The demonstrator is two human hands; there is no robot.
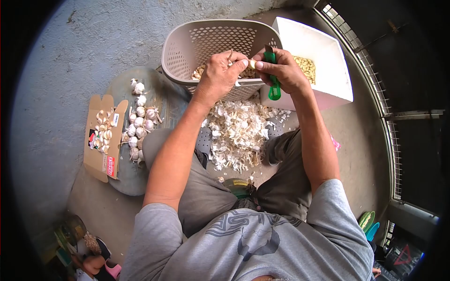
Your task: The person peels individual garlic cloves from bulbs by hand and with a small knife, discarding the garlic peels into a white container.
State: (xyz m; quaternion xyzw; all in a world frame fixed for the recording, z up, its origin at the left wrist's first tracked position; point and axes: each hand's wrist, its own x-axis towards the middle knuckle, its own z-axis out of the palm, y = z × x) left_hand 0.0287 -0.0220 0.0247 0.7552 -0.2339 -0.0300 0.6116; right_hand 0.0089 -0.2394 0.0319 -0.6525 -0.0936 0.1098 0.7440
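My left hand (219, 75) is closed in a pinch on a garlic clove (252, 64), above the near rim of a beige perforated basket (174, 56). Opposite it, my right hand (289, 74) grips a green utility knife (274, 88), its dark blade pointing away from me. The right thumb also touches the clove. Inside the basket lie many garlic cloves (198, 71), partly hidden by my hands. A heap of garlic skins (239, 133) covers the floor between my feet.
To the right, a white foam box (304, 40) holds peeled cloves (307, 68). On the left, whole garlic bulbs (139, 111) lie on a round grey surface (124, 84), beside an open cardboard box (96, 161) with cloves. Part of another person (93, 264) shows at lower left.
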